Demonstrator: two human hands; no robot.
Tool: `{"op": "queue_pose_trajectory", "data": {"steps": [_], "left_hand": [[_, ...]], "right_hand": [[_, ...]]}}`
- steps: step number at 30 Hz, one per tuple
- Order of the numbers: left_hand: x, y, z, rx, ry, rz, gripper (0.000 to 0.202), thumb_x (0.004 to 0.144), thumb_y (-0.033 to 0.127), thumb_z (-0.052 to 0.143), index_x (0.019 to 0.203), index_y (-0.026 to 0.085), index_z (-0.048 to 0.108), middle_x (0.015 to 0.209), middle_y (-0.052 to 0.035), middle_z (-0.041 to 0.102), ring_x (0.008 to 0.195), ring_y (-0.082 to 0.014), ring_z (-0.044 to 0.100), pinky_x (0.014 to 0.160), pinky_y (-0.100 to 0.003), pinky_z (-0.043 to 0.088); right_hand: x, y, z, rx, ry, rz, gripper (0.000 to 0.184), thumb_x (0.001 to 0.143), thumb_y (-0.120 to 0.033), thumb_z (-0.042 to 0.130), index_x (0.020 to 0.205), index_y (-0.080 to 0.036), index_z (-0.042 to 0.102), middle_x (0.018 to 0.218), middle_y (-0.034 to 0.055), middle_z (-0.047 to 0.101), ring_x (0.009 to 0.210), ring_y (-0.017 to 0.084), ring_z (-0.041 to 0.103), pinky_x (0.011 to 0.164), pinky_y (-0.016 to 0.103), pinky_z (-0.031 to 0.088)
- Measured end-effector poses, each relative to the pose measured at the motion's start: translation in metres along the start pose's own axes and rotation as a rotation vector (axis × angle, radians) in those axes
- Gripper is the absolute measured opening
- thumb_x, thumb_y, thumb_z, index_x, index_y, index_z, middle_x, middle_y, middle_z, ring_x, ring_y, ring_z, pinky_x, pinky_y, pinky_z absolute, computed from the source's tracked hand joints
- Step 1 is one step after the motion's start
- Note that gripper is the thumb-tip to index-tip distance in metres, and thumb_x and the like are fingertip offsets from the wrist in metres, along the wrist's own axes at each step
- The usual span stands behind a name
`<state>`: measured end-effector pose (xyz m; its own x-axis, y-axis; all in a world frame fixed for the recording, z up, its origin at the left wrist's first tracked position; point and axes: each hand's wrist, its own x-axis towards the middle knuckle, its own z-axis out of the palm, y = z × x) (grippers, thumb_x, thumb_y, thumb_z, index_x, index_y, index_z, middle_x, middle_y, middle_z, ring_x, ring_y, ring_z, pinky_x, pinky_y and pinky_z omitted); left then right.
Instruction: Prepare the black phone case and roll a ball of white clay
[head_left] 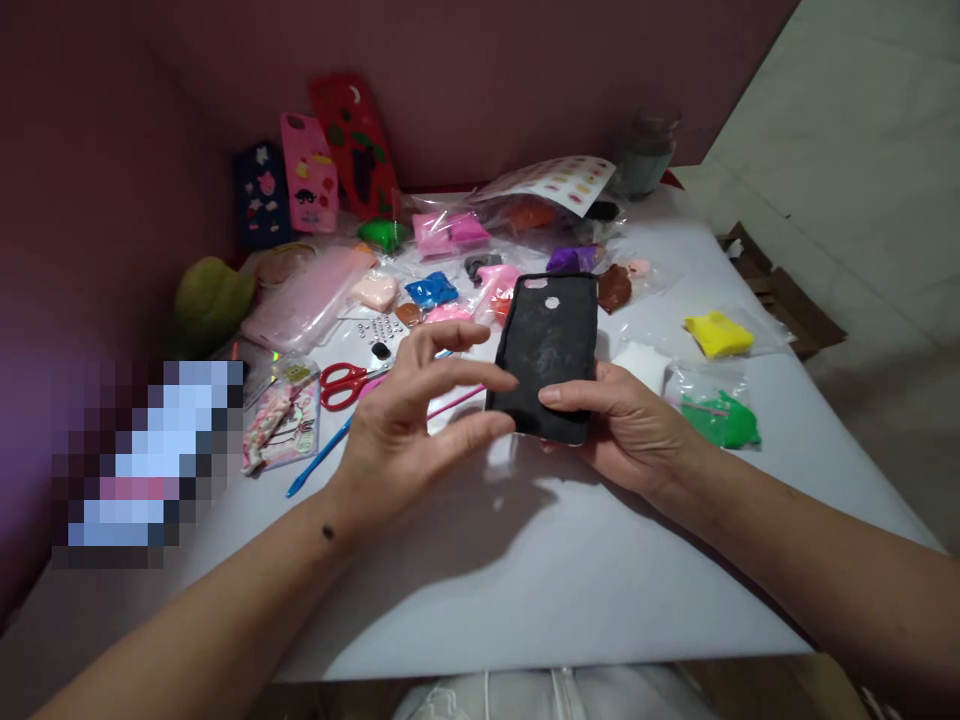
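We see the black phone case (pixel 547 352) just right of frame centre, its long axis running from the lower edge near us up toward the top of the frame, leaning slightly right. Our right hand (pixel 630 430) is the grip on it, cradling the near end from below with the thumb pressed across the back. Our left hand (pixel 409 420) hangs just left of it, fingers spread and loosely curled, fingertips just at the case's left edge, above the white bench (pixel 525 580).
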<state>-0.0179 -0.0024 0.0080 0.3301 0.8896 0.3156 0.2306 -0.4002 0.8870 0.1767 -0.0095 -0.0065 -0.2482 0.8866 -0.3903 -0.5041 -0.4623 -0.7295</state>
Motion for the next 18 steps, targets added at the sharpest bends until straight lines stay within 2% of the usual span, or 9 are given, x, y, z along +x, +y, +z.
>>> {"op": "queue_pose_trajectory", "data": {"steps": [3,6,13,18], "left_hand": [[-0.0047,-0.0001,0.0029,0.234,-0.059,0.21,0.014,0.078,0.026,0.079,0.091,0.033,0.078,0.133,-0.0044,0.058,0.129,-0.0275,0.047,0.111,-0.045,0.037],[-0.0056,-0.0015,0.0059,0.359,-0.07,0.297,0.009,0.081,0.028,0.077,0.088,0.034,0.077,0.135,-0.0041,0.057,0.129,-0.0279,0.046,0.113,-0.048,0.034],[-0.0047,-0.006,0.0096,0.394,-0.086,0.341,0.007,0.084,0.027,0.073,0.089,0.029,0.076,0.139,-0.007,0.054,0.131,-0.0286,0.044,0.111,-0.048,0.035],[-0.0056,-0.0048,0.0094,0.419,-0.084,0.332,0.006,0.083,0.026,0.074,0.085,0.031,0.076,0.138,-0.0039,0.056,0.129,-0.0276,0.045,0.112,-0.047,0.034]], "right_hand": [[-0.0006,-0.0003,0.0015,0.012,-0.025,0.006,0.024,0.059,-0.015,0.081,0.082,-0.014,0.073,0.076,0.0037,0.071,0.063,0.015,0.062,0.056,0.025,0.049],[-0.0015,0.0003,0.0014,0.008,-0.029,0.012,0.025,0.06,-0.016,0.08,0.084,-0.014,0.074,0.081,0.0048,0.072,0.069,0.016,0.064,0.062,0.025,0.052],[-0.0015,0.0042,-0.0013,-0.032,-0.047,-0.013,0.027,0.064,-0.017,0.081,0.091,-0.016,0.073,0.085,0.0046,0.072,0.074,0.016,0.065,0.064,0.025,0.053],[-0.0018,0.0051,-0.0006,-0.02,-0.05,-0.016,0.027,0.064,-0.017,0.081,0.091,-0.017,0.074,0.086,0.0041,0.072,0.072,0.016,0.064,0.063,0.026,0.053]]}}
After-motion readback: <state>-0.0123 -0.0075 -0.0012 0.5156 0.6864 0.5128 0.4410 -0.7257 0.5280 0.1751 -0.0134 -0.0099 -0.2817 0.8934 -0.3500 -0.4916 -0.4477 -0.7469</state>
